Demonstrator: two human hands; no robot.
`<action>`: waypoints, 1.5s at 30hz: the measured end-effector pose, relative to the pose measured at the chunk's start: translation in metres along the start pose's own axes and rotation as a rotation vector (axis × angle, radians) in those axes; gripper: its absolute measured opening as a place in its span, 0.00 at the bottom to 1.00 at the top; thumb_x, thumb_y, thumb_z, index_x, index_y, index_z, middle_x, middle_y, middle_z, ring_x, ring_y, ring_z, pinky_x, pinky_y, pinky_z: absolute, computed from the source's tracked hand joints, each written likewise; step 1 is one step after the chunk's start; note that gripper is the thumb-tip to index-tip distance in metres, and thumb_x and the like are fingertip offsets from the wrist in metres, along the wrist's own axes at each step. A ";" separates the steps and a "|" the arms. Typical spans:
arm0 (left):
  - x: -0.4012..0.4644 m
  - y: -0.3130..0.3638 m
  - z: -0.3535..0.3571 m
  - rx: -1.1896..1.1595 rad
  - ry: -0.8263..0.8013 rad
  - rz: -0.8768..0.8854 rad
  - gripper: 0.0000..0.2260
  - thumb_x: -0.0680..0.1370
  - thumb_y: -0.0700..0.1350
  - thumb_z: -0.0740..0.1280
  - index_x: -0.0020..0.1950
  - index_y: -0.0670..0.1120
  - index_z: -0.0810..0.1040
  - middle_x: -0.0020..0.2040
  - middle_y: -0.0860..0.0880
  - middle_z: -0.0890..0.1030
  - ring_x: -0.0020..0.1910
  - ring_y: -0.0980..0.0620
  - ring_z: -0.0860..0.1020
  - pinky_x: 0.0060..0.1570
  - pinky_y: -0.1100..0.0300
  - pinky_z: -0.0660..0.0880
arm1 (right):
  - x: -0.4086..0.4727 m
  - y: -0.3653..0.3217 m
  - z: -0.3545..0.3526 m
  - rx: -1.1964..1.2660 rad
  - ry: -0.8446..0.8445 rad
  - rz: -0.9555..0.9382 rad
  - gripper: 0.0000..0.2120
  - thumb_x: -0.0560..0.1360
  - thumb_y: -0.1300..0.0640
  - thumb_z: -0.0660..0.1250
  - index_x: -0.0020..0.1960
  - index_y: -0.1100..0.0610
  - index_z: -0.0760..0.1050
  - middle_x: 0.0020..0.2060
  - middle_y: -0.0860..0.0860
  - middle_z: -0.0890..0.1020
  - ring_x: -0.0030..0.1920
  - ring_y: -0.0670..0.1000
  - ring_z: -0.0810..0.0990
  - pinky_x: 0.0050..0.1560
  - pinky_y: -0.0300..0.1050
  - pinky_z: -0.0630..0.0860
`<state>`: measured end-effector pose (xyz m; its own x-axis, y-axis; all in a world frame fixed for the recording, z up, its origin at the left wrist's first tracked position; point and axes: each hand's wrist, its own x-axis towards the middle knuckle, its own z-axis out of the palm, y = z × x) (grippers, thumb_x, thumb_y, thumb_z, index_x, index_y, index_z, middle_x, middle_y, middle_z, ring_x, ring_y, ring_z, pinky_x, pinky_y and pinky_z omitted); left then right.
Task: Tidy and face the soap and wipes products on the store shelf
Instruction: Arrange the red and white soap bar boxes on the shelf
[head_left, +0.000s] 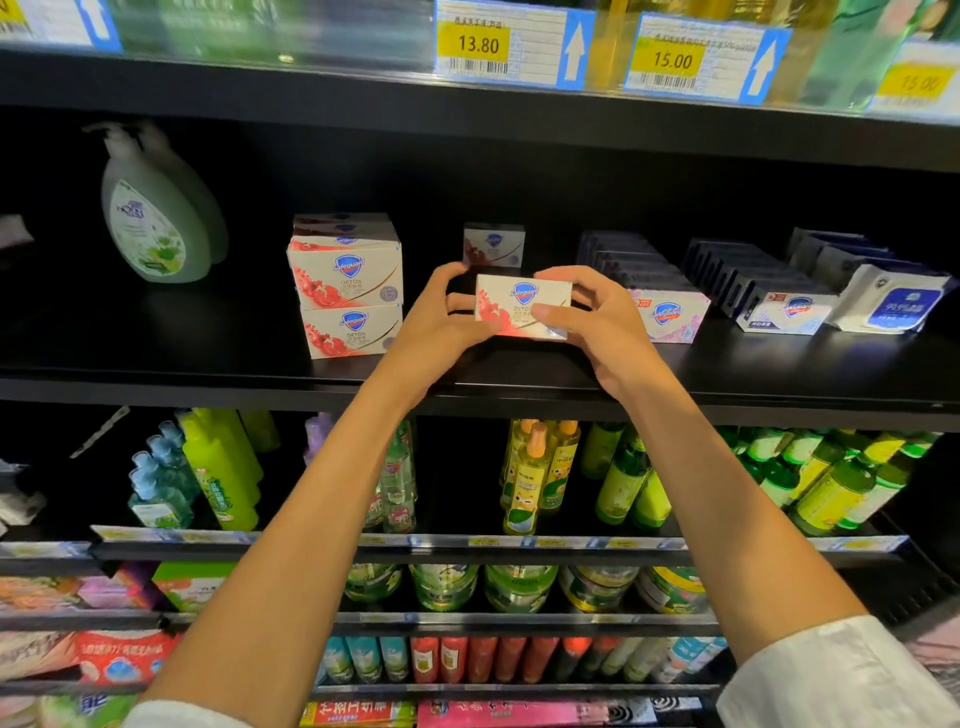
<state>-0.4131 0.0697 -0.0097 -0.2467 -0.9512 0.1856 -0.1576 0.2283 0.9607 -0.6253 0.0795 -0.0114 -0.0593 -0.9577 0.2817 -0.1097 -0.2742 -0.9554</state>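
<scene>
A white and red Safeguard soap box (521, 304) is held face-forward just above the black shelf (208, 364). My left hand (441, 322) grips its left end and my right hand (592, 322) grips its right end. Left of it stands a stack of matching red soap boxes (347, 291). One more such box (493, 244) stands farther back. To the right lie a pink soap box (670, 314), a blue-white soap box (789, 312) and a wipes pack (893, 304), each fronting a dark row.
Two pump bottles of hand wash (156, 208) stand at the shelf's left. Price tags (498, 47) hang on the shelf above. Below are rows of green and yellow bottles (540, 478), with more goods on the lower shelves.
</scene>
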 end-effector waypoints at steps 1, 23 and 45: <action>-0.004 0.000 0.001 0.155 0.021 0.035 0.36 0.79 0.42 0.74 0.82 0.50 0.58 0.66 0.46 0.80 0.65 0.49 0.80 0.68 0.48 0.77 | 0.000 0.001 -0.001 -0.002 0.010 -0.004 0.18 0.75 0.64 0.77 0.63 0.54 0.81 0.57 0.49 0.87 0.60 0.49 0.85 0.60 0.58 0.84; -0.050 -0.028 -0.037 0.936 -0.159 0.248 0.27 0.81 0.62 0.67 0.77 0.53 0.74 0.79 0.53 0.71 0.78 0.52 0.68 0.77 0.51 0.64 | 0.077 0.018 0.057 -0.515 -0.140 -0.084 0.22 0.75 0.57 0.78 0.67 0.53 0.78 0.59 0.52 0.83 0.59 0.48 0.82 0.51 0.39 0.82; -0.007 -0.014 -0.018 0.916 -0.471 0.137 0.41 0.75 0.70 0.69 0.84 0.58 0.59 0.84 0.60 0.54 0.83 0.57 0.52 0.82 0.50 0.56 | 0.184 0.044 0.032 -0.369 0.155 0.053 0.32 0.75 0.62 0.77 0.76 0.55 0.69 0.70 0.54 0.77 0.70 0.54 0.76 0.71 0.54 0.75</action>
<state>-0.3918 0.0691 -0.0204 -0.6347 -0.7727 -0.0074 -0.7178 0.5860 0.3759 -0.6093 -0.1119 -0.0047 -0.2203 -0.9372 0.2703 -0.4498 -0.1483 -0.8807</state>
